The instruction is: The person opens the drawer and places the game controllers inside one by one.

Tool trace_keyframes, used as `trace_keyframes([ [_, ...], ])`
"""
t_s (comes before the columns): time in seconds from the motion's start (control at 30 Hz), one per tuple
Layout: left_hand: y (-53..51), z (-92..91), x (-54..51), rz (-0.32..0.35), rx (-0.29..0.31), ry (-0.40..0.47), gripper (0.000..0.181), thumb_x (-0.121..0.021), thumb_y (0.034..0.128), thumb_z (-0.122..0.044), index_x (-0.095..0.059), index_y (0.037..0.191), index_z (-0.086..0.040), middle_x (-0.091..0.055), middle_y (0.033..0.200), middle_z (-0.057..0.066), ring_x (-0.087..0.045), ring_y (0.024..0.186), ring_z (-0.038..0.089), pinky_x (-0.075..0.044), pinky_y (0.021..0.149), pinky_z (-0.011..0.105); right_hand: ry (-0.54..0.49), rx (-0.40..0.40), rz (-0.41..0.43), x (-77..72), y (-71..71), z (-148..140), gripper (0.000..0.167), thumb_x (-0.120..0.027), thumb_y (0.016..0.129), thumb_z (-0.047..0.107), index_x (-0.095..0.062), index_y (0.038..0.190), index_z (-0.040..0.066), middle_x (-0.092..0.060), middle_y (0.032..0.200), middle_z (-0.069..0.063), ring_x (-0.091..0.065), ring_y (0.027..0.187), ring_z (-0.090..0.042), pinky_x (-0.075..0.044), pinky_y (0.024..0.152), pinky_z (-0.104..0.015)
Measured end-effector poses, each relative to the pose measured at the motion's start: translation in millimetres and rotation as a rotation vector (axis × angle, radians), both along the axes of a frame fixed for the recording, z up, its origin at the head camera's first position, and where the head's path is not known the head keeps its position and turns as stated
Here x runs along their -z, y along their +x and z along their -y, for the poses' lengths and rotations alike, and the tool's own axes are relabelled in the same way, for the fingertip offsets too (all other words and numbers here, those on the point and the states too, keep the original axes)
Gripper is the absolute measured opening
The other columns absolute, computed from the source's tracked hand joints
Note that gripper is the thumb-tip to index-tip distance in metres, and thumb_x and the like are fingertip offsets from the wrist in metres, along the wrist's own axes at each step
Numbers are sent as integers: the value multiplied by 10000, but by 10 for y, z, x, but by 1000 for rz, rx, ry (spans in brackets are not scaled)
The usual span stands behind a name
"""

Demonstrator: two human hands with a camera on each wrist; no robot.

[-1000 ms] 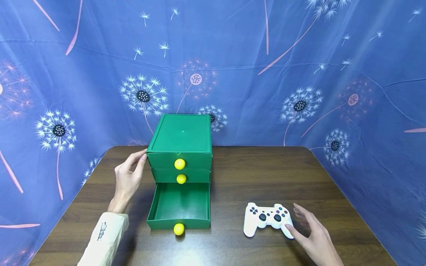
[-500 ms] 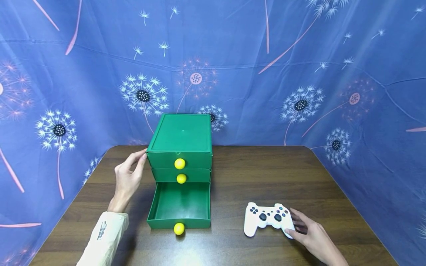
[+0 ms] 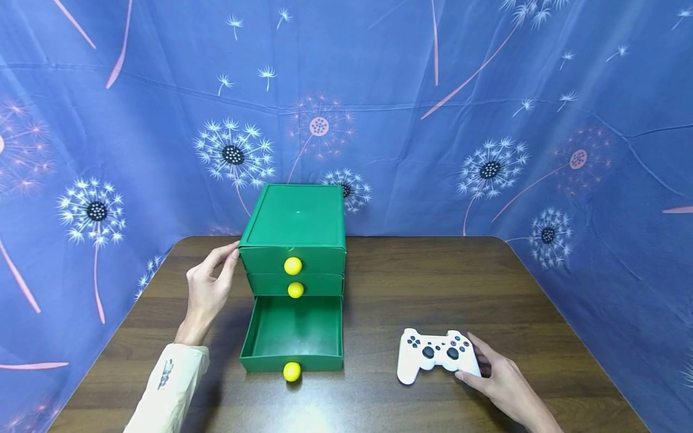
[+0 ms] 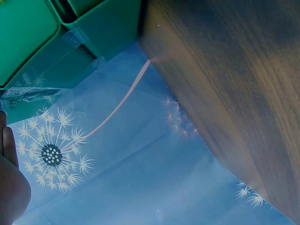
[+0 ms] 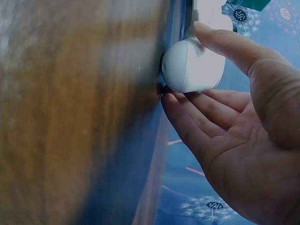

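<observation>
A green drawer cabinet with yellow ball knobs stands left of the middle in the head view. Its bottom drawer is pulled out, and no object shows inside it; the two upper drawers are closed. My left hand touches the cabinet's upper left front corner with thumb and fingertips, the fingers fairly straight. A white game controller lies flat on the table at the right. My right hand holds its right handle, thumb on the near side and fingers round the outer side. In the right wrist view the thumb rests on that handle.
The brown wooden table carries the cabinet and controller. A blue cloth with dandelion print hangs behind and at both sides. Bare wood lies between the open drawer and the controller. Clear tape shows on the cabinet in the left wrist view.
My right hand has moved left onto the controller's right handle, its thumb and fingers closing round it. The left hand, the cabinet and the controller have stayed in place.
</observation>
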State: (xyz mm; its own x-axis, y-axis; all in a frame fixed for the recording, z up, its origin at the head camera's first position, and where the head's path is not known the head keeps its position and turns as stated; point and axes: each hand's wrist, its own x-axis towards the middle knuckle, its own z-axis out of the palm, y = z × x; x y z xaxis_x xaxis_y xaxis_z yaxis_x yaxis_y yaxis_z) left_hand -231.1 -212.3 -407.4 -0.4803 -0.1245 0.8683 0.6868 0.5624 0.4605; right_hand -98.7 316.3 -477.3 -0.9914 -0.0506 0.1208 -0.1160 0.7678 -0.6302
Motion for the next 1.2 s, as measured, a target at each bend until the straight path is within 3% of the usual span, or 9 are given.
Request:
trace_keyframes([
  [0.3,21,2,-12,23,13,3,247,-709,893,159,-762,1101,36,-767,1064,165,-627,978,-98,-480,860,113,44,43,79,-15,-45,16,811,-918,796,233,-524,1431,-82,-709,1129,-178,-698,951,-262,-574,754,-323],
  [0.6,37,-5,-22,28,18,10,251,-708,891,164,-763,1097,33,-766,1075,164,-633,982,-93,-480,865,111,15,72,17,5,-13,35,722,-929,772,150,-584,1350,-110,-730,1030,-111,-688,851,-204,-565,699,-284],
  [0.87,25,-7,-14,37,13,7,245,-706,898,158,-762,1104,37,-767,1067,165,-630,962,-98,-479,846,105,-11,87,-9,-22,21,47,682,-926,766,130,-614,1326,-100,-755,1026,-185,-730,866,-275,-560,669,-279],
  [1.2,34,-8,-29,31,7,7,257,-709,885,173,-763,1096,36,-769,1045,171,-632,956,-95,-482,841,102,1,97,-43,-51,58,145,657,-916,771,134,-630,1311,-106,-763,1043,-190,-747,870,-251,-580,699,-290],
])
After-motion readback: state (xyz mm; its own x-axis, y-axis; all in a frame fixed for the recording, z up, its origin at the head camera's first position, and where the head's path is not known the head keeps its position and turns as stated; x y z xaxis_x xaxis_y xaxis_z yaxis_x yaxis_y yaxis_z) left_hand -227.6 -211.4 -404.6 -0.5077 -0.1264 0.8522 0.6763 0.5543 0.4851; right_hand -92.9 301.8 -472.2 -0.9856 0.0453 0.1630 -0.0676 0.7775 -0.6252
